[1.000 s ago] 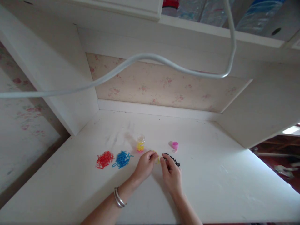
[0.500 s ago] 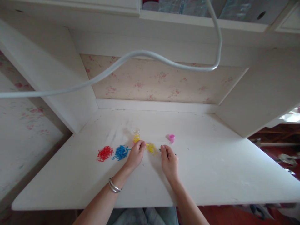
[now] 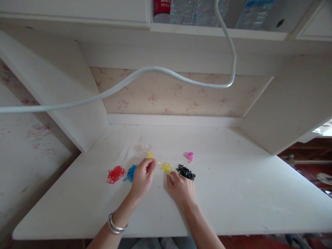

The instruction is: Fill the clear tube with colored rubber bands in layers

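Note:
My left hand point(image 3: 143, 174) has its fingers curled closed, beside a small clear jar point(image 3: 148, 148) with yellow pieces point(image 3: 149, 155) showing in its lower part. What the left fingers hold, if anything, is hidden. My right hand point(image 3: 183, 190) reaches down with thumb and forefinger slightly apart at the near edge of a small pile of yellow bands point(image 3: 166, 167). A pile of black bands point(image 3: 186, 172) lies just beyond the right hand's knuckles. Left of my left hand is a pile of blue bands point(image 3: 130, 173), partly covered by it.
Red bands point(image 3: 116, 174) lie in a pile at the left. A small pink cup-shaped piece point(image 3: 190, 156) is behind the black pile. A white cable point(image 3: 155, 69) crosses in front of the view. White side panels and an overhead shelf enclose the white desk point(image 3: 233, 193).
My right hand has moved left and down from the black pile to the yellow pile, uncovering the black bands. My left hand has shifted slightly left and covers more of the blue pile.

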The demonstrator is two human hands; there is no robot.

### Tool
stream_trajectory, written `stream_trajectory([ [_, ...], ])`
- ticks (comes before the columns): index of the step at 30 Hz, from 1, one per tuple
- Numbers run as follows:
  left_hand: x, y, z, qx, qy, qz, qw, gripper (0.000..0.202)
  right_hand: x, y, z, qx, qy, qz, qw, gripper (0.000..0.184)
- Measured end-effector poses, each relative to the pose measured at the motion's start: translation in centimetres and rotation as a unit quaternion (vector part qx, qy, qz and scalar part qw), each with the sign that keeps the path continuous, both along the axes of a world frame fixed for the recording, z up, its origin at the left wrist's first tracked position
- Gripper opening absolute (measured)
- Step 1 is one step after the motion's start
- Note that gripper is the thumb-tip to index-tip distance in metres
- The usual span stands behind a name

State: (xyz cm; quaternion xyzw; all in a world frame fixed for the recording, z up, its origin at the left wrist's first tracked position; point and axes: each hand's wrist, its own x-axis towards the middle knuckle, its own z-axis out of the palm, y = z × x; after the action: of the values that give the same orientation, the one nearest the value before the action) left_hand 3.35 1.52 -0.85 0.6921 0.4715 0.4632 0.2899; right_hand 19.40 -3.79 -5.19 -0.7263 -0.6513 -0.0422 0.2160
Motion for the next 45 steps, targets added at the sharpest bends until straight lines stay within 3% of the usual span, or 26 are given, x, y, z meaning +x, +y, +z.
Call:
stream_trajectory([
  [5,-1.8,2.6,3.8,0.135,0.098,0.116,0.979,0.023,0.0,0.0,0.6,-0.065,-0.024,-0.003,0.998,0.026],
  [9,-1.9,4.1,5.0,0.154,0.215,0.146,0.953,0.023,0.2,-0.1,0.9,-0.078,-0.02,0.002,0.997,0.023],
  [14,-1.4,3.9,3.9,0.137,0.264,0.17,0.939,0.023,0.3,-0.1,0.8,-0.083,-0.032,0.01,0.996,0.019],
  [21,-1.7,4.0,2.7,0.129,0.196,0.174,0.957,0.03,0.8,-0.1,-0.4,-0.046,-0.045,0.059,0.996,0.017],
  [26,-1.8,4.4,0.1,0.077,0.177,0.123,0.973,0.062,0.9,0.0,-1.0,-0.014,-0.01,0.078,0.997,0.022],
  [31,-1.2,4.5,-1.9,0.009,0.104,0.106,0.989,0.052,1.0,0.3,-1.6,0.0,0.019,0.088,0.996,0.03],
  [38,-0.7,3.6,-1.7,-0.005,0.047,0.061,0.997,0.051,0.9,0.5,-1.5,0.009,0.076,0.072,0.994,0.039],
  [45,-1.0,3.1,-2.1,0.009,0.075,0.049,0.996,0.053,0.6,0.4,-0.6,0.023,0.198,0.063,0.978,0.035],
])
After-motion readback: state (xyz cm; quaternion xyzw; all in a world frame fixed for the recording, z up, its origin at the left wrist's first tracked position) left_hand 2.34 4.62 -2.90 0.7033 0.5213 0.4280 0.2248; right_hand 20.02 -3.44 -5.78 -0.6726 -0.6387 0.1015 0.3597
